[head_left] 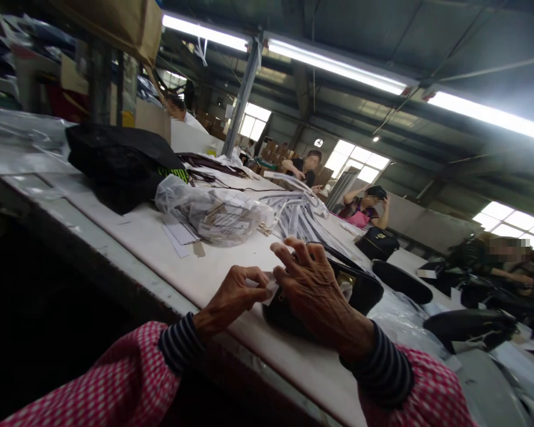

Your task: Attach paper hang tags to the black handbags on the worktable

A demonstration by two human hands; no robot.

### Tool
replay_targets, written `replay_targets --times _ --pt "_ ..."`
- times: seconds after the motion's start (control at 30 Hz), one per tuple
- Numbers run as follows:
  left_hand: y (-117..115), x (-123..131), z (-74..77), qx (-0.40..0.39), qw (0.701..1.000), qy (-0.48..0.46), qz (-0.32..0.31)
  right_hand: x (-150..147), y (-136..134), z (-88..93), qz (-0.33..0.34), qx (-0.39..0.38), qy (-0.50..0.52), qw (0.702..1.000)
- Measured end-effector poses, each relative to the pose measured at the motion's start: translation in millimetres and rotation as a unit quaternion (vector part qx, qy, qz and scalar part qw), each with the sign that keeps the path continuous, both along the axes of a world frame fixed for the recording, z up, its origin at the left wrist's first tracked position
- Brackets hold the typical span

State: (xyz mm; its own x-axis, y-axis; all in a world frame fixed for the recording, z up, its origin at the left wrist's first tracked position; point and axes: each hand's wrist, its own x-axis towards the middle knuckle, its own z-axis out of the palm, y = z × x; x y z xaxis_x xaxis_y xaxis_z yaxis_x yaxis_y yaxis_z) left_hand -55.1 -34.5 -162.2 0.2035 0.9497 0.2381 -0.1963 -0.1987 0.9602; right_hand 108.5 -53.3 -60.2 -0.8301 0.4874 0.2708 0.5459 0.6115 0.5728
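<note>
A small black bag (367,292) with a gold-coloured metal fitting (347,277) lies on the table in front of me. My left hand (235,296) is at its left end, thumb and forefinger pinched on a small white tag (270,289). Over the bag's front, my right hand (315,293) is bent, its knuckles raised and its forefinger close to the tag. The right thumb and whatever sits under those fingers are hidden by the hand itself.
Beyond my hands lie a clear plastic bag of small parts (225,216), paper slips (178,236) and a heap of grey-white strips (296,213). A larger black bag (120,157) stands at left. More black bags (378,242) line the right side, where co-workers sit.
</note>
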Motion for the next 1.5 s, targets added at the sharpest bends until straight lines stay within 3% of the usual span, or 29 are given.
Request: replay_targets --times 0.1,0.23,0.6,0.87,1.23,1.5 --pt "1 6 -0.2 0.014 0.999 -0.01 0.028 -1 5 -4.1 -0.019 0.001 -0.032 0.999" --pt "0 6 -1.4 0.002 1.0 -0.019 0.019 -2 4 -12.1 -0.025 0.02 -0.035 0.999" --pt "1 -2 -9.4 -0.121 0.983 -0.133 -0.031 1 10 -22.2 -0.024 -0.016 0.05 0.998" --pt "9 -8 -8.9 -0.111 0.991 -0.07 -0.015 -1 4 -29.7 -0.06 0.018 0.027 0.998" --pt "5 0 -6.5 -0.134 0.98 -0.149 -0.003 -30 6 -15.7 -0.086 -0.005 -0.099 0.991" --pt "10 -10 -10.4 -0.15 0.986 -0.073 -0.015 -33 19 -5.8 -0.05 -0.089 -0.159 0.982"
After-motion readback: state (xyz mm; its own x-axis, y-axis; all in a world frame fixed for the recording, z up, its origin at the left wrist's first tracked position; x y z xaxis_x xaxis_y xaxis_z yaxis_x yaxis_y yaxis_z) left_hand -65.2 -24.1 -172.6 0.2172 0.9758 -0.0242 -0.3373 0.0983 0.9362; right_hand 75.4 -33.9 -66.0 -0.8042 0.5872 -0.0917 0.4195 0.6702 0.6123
